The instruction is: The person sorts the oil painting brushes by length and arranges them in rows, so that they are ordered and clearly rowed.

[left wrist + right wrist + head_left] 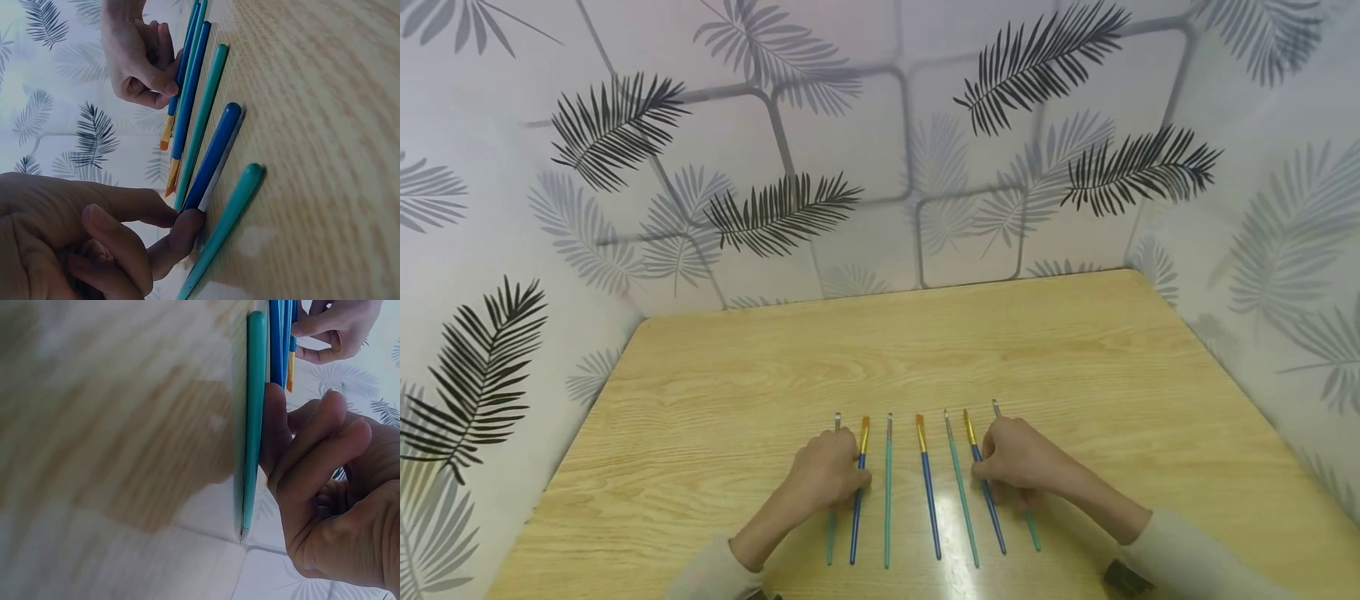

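Head view showed seven slim paintbrushes fanned out low in the centre of the frame, on a wood-grain table [775,358]. All had bristles toward the top and handle ends toward the bottom, an order that probably left every handle within easy reach.

Left of centre, the left hand [829,467] pinched the left blue brush [855,525] between thumb and fingertip; its remaining fingers curled loosely at the lower left of the left wrist view. Beneath that hand ran the outer left teal brush [831,542], apparently untouched. Right of centre, the right hand [1022,454] likewise grasped the right blue brush [994,517] by thumb and fingertip, while the outer right teal brush [1032,529] passed under it, very near the curled fingers; contact there was unclear.

Thin, round handles lying so low presumably explained the fingertip pinch, since a full fist would have found little to wrap. Whether either gripped brush was lifted at all could not be told.

Between the hands lay the inner left teal brush [887,500], the middle blue brush [931,500] and the inner right teal brush [962,496], spaced apart, perhaps so that fingers could close around one without nudging its neighbour.
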The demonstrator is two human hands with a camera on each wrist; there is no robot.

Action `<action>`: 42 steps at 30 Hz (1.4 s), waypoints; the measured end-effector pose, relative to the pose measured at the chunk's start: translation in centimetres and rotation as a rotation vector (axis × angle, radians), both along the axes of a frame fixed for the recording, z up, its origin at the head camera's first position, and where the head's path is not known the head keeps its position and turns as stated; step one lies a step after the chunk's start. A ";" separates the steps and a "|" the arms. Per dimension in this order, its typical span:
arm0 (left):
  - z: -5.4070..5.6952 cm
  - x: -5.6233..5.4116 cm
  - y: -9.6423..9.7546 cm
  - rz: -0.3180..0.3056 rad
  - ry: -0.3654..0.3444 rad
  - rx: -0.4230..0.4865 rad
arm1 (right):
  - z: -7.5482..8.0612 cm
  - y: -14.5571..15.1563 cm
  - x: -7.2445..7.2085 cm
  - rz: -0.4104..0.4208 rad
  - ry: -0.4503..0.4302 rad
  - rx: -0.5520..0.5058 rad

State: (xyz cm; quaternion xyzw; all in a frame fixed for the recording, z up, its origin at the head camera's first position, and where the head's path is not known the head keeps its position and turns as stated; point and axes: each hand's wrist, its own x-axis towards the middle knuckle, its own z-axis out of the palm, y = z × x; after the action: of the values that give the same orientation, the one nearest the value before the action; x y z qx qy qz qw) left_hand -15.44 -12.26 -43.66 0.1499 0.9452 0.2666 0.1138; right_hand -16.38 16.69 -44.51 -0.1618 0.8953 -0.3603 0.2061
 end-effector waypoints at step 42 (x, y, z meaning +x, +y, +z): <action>2.3 -2.8 -1.7 0.056 -0.150 0.296 | 2.1 1.9 -2.1 -0.079 -0.016 -0.253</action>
State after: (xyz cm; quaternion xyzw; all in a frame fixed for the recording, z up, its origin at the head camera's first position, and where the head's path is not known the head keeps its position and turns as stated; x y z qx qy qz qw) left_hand -18.28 -13.98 -41.41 0.1184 0.8883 0.4163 0.1535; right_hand -18.44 18.63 -42.39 -0.1485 0.8466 -0.4796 0.1767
